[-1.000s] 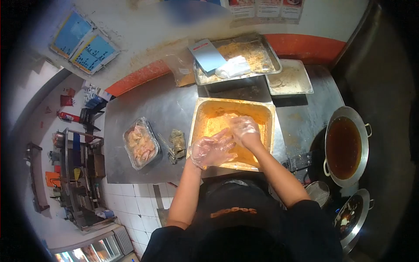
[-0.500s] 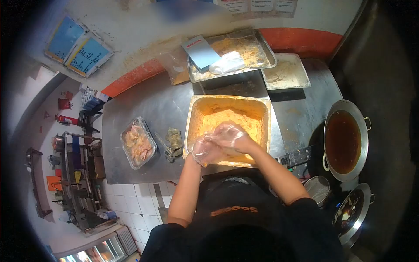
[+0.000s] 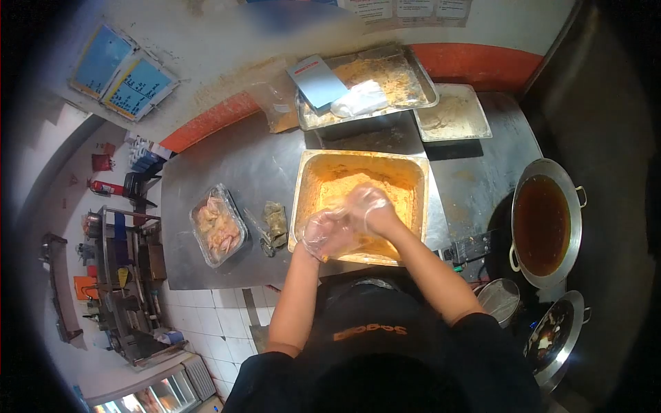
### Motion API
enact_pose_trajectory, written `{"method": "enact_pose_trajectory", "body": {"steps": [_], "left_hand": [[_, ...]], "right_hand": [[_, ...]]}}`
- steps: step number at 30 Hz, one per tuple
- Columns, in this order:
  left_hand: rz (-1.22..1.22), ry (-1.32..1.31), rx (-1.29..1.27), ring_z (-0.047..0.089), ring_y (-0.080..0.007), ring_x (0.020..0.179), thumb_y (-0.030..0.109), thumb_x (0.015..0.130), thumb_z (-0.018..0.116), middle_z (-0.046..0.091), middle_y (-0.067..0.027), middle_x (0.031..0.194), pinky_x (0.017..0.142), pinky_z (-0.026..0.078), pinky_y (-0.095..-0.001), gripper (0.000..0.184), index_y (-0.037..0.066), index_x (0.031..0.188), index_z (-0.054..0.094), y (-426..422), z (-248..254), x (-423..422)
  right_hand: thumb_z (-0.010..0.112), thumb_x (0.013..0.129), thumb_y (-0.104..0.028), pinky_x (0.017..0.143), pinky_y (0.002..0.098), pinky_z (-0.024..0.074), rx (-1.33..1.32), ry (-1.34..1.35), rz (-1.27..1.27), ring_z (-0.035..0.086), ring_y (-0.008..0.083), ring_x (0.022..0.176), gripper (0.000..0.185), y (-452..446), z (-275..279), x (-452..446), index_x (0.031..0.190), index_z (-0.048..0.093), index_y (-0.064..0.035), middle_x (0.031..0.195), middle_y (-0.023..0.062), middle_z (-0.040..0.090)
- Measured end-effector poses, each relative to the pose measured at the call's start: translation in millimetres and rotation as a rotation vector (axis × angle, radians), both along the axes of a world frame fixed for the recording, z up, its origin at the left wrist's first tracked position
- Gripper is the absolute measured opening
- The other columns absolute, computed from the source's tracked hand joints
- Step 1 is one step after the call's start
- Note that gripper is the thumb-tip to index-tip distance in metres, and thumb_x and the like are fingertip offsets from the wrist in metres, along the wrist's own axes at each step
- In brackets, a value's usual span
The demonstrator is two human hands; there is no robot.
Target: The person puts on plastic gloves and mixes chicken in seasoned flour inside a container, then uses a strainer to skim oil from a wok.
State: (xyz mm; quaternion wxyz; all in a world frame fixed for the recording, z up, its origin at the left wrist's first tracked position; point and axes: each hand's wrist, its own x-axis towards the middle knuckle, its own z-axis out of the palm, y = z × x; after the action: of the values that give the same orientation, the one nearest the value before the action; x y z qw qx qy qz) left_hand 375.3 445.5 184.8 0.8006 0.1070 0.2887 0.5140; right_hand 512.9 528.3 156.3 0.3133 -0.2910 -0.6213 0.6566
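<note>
Both my hands are over a deep metal pan (image 3: 297, 199) holding orange-yellow breading powder (image 3: 344, 186). My left hand (image 3: 327, 230), in a clear plastic glove, is above the pan's near left part, its fingers extended toward the right. My right hand (image 3: 374, 208) is just beside it, fingers curled and slightly blurred. Thin clear plastic glove film (image 3: 354, 224) stretches between the two hands, and the right fingers seem closed on it. To the left, a clear tub of raw chicken pieces (image 3: 219, 227) sits on the steel table, with a crumpled plastic bag (image 3: 275, 226) beside it.
Behind the pan, a shallow tray (image 3: 406, 69) carries a blue box (image 3: 317, 81) and a white bag (image 3: 359, 100). A pan of pale flour (image 3: 451, 113) stands at the back right. Two woks, one with brown oil (image 3: 542, 220), and a strainer (image 3: 499, 301) are at the right.
My right hand has moved slightly right and away from my left hand, its fingers now more curled. The left hand has stayed nearly in place.
</note>
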Motion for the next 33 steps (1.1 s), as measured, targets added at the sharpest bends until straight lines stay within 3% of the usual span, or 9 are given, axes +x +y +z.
{"method": "enact_pose_trajectory", "body": {"steps": [2, 4, 11, 16, 17, 22, 27, 30, 33], "left_hand": [[-0.042, -0.322, -0.011, 0.047, -0.0305, 0.118, 0.030, 0.085, 0.047, 0.046, -0.0124, 0.136, 0.100, 0.032, -0.0581, 0.049, 0.016, 0.132, 0.048, 0.5, -9.6, -9.0], [0.078, -0.367, 0.026, 0.045, -0.0288, 0.121, 0.031, 0.087, 0.045, 0.045, -0.0116, 0.137, 0.100, 0.033, -0.0578, 0.049, 0.017, 0.134, 0.046, 9.9, -35.6, -16.8], [0.638, -0.054, -0.008, 0.037, -0.0300, 0.127, 0.034, 0.090, 0.042, 0.033, -0.0103, 0.145, 0.099, 0.035, -0.0581, 0.052, 0.018, 0.139, 0.037, 35.6, -45.2, -6.9], [0.624, -0.075, 0.199, 0.028, -0.0249, 0.132, 0.035, 0.090, 0.040, 0.028, -0.0053, 0.149, 0.100, 0.034, -0.0542, 0.053, 0.022, 0.142, 0.034, 37.4, -44.2, -16.2], [0.621, -0.099, 0.263, 0.020, -0.0228, 0.137, 0.035, 0.090, 0.040, 0.026, -0.0026, 0.151, 0.103, 0.030, -0.0524, 0.055, 0.024, 0.144, 0.032, 37.4, -49.4, -15.9], [0.684, -0.077, 0.218, 0.029, -0.0229, 0.132, 0.034, 0.091, 0.037, 0.028, -0.0020, 0.149, 0.100, 0.035, -0.0544, 0.053, 0.023, 0.142, 0.034, 41.3, -43.1, -9.1], [0.681, 0.025, 0.233, 0.037, -0.0233, 0.127, 0.032, 0.091, 0.035, 0.031, -0.0012, 0.148, 0.094, 0.040, -0.0581, 0.051, 0.024, 0.141, 0.037, 42.5, -47.3, -10.1], [0.711, -0.004, 0.244, 0.035, -0.0190, 0.124, 0.030, 0.092, 0.039, 0.029, 0.0011, 0.149, 0.089, 0.045, -0.0455, 0.051, 0.025, 0.143, 0.034, 45.1, -36.6, -7.7], [0.733, -0.083, 0.230, 0.036, -0.0201, 0.123, 0.028, 0.092, 0.040, 0.031, -0.0007, 0.148, 0.088, 0.046, -0.0462, 0.050, 0.023, 0.142, 0.036, 43.3, -33.7, -8.3]], "right_hand": [[0.069, 0.080, -0.010, 0.072, 0.0331, 0.0486, 0.857, -0.823, 0.109, 0.057, 0.0155, 0.083, 0.015, 14.4, -0.1, 5.2, 0.090, 0.058, -0.0077, 0.087, 0.0018, 0.061], [0.069, 0.080, -0.007, 0.071, 0.0298, 0.0480, -0.399, 0.088, -0.274, 0.057, 0.0127, 0.082, 0.017, 6.8, 19.7, 15.1, 0.091, 0.056, -0.0082, 0.086, 0.0010, 0.060], [0.070, 0.079, -0.008, 0.067, 0.0283, 0.0489, -0.325, 0.065, -0.036, 0.058, 0.0129, 0.079, 0.024, -44.1, 6.3, -10.3, 0.098, 0.057, -0.0054, 0.085, 0.0041, 0.061], [0.072, 0.079, -0.012, 0.066, 0.0247, 0.0472, -0.161, -0.285, -0.099, 0.055, 0.0078, 0.074, 0.024, -23.3, -0.4, -1.1, 0.095, 0.056, -0.0047, 0.082, 0.0009, 0.060], [0.071, 0.080, -0.013, 0.065, 0.0254, 0.0471, -0.219, -0.099, -0.048, 0.055, 0.0085, 0.074, 0.023, -30.4, 13.3, -0.9, 0.094, 0.056, -0.0044, 0.081, 0.0011, 0.060], [0.062, 0.085, -0.018, 0.068, 0.0292, 0.0457, 0.016, -0.221, -0.045, 0.057, 0.0170, 0.070, 0.016, -28.6, 19.6, -9.3, 0.085, 0.058, -0.0025, 0.077, 0.0098, 0.062], [0.066, 0.078, -0.005, 0.067, 0.0270, 0.0467, -0.252, -0.027, -0.075, 0.056, 0.0113, 0.074, 0.021, -36.7, 24.0, -7.0, 0.096, 0.055, -0.0052, 0.082, 0.0030, 0.059], [0.069, 0.076, -0.003, 0.067, 0.0262, 0.0472, 0.033, -0.108, -0.114, 0.056, 0.0097, 0.076, 0.025, -32.7, -2.3, -10.6, 0.097, 0.056, -0.0061, 0.084, 0.0021, 0.059], [0.072, 0.075, -0.005, 0.068, 0.0252, 0.0475, -0.512, 0.077, -0.131, 0.057, 0.0098, 0.077, 0.029, -31.7, -6.6, -11.9, 0.098, 0.055, -0.0063, 0.084, 0.0026, 0.059]]}}
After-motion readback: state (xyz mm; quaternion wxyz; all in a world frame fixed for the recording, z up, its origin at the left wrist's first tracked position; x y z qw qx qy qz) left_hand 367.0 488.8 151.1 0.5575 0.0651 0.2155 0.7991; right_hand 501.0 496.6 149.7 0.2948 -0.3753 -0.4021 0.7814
